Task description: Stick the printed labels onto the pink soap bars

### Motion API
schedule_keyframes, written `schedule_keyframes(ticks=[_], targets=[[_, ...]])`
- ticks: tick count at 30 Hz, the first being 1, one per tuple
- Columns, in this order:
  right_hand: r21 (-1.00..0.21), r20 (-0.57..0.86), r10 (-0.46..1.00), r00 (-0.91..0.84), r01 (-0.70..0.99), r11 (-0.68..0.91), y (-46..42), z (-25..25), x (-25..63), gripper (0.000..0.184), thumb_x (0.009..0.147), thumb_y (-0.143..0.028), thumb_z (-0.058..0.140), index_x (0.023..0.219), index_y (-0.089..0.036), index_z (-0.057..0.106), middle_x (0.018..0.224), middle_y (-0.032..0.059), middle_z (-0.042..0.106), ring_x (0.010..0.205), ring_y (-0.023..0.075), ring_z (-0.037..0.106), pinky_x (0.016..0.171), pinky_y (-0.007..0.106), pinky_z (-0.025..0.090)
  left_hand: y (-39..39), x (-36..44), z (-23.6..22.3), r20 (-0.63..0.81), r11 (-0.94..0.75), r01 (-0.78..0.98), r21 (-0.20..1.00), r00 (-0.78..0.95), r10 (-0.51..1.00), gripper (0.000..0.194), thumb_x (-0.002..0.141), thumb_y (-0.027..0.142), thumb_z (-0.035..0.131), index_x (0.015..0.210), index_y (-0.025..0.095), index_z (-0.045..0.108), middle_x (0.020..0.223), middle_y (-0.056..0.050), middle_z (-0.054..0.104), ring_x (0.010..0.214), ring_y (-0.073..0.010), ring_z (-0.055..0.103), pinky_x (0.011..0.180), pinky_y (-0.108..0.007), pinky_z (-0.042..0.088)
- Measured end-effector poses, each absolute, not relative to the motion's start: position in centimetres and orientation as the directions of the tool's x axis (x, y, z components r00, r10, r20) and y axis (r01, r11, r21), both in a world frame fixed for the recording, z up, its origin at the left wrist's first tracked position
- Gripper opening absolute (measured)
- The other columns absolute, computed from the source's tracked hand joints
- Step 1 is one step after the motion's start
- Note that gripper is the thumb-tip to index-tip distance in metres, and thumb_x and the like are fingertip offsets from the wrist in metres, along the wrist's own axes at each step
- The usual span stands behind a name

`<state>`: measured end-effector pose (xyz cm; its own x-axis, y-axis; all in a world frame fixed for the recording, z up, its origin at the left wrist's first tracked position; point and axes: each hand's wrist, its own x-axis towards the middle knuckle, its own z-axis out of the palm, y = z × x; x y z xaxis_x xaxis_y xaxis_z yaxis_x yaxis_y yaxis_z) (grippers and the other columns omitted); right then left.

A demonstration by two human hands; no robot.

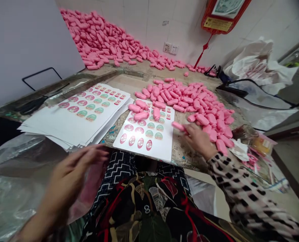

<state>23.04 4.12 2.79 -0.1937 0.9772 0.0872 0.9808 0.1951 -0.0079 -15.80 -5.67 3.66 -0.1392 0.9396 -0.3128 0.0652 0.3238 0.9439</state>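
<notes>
My right hand (198,139) pinches a small pink bottle-shaped piece (179,126) by one end, at the right edge of a sticker sheet (160,149). The sheet carries rows of pink and green oval and round stickers, and several pink pieces lie on its far part. A loose heap of the same pink pieces (202,104) spreads beyond and to the right of this hand. Somewhat blurred, my left hand (75,169) hangs in front of the table edge with its fingers stretched out, and I see nothing in it. Below it is a clear plastic bag (15,174) with something pink inside.
A stack of sticker sheets (56,126) lies on the left. A large pile of pink pieces (101,40) rests against the wall. On the right are a face shield (255,97), white plastic bags (260,64), pink scissors (251,163) and a wrapped snack (262,145).
</notes>
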Motion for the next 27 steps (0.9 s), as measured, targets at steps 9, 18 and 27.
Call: schedule_keyframes(ticks=[9, 18, 27], targets=[[-0.654, 0.089, 0.772, -0.629, 0.548, 0.521, -2.8, 4.2, 14.4, 0.044, 0.083, -0.025, 0.052, 0.127, -0.030, 0.050, 0.138, 0.0035, 0.043, 0.107, 0.0185, 0.054, 0.083, 0.030, 0.044, -1.4, -5.5, -1.1, -0.412, 0.894, -0.190, 0.406, 0.835, 0.365, 0.053, 0.083, 0.056, 0.045, 0.097, 0.007, 0.061, 0.081, -0.015, 0.068, 0.068, -0.0201, 0.067, 0.065, -0.031, 0.052], [-0.599, -0.020, 0.996, -0.091, 0.798, 0.061, -0.5, 0.7, 14.0, 0.032, 0.092, -0.041, 0.038, 0.097, -0.024, 0.065, 0.092, 0.0037, 0.063, 0.087, 0.0185, 0.057, 0.074, 0.029, 0.040, -1.9, -7.7, 0.2, -0.396, 0.483, -0.149, 0.863, 0.395, 0.829, 0.031, 0.072, 0.027, 0.067, 0.096, 0.019, 0.048, 0.089, -0.005, 0.067, 0.056, -0.0108, 0.056, 0.050, -0.022, 0.043], [-0.252, 0.098, 0.991, -0.089, 0.961, 0.111, 0.1, -0.8, 11.9, 0.020, 0.091, -0.033, 0.043, 0.091, -0.023, 0.060, 0.090, 0.0028, 0.060, 0.082, 0.0156, 0.055, 0.065, 0.026, 0.034, -1.7, -6.3, -1.9, -0.025, -0.380, 0.704, 0.600, 0.492, 0.870, 0.042, 0.082, 0.024, 0.051, 0.124, 0.023, 0.052, 0.144, -0.010, 0.037, 0.124, -0.0267, 0.044, 0.099, -0.040, 0.039]])
